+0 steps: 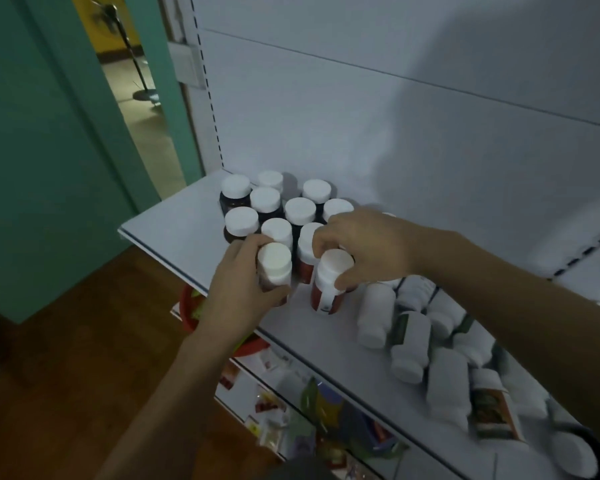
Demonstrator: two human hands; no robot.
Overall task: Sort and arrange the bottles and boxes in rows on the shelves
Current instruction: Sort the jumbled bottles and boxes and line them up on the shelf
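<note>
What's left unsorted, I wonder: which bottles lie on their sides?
The white bottles heaped right of the right hand; the dark white-capped bottles stand upright in rows.

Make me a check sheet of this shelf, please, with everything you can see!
Surface: white shelf, white panel behind.
Job's things: capped bottles standing in rows at the back; white bottles lying heaped on the right, a box among them.
Clutter: packets on the lower shelf; red basket below.
Grips: left hand holds a bottle; right hand holds a red-label bottle, tilted.
Cables: nothing seen.
Surroundings: green wall, wood floor, fan through the doorway.
</note>
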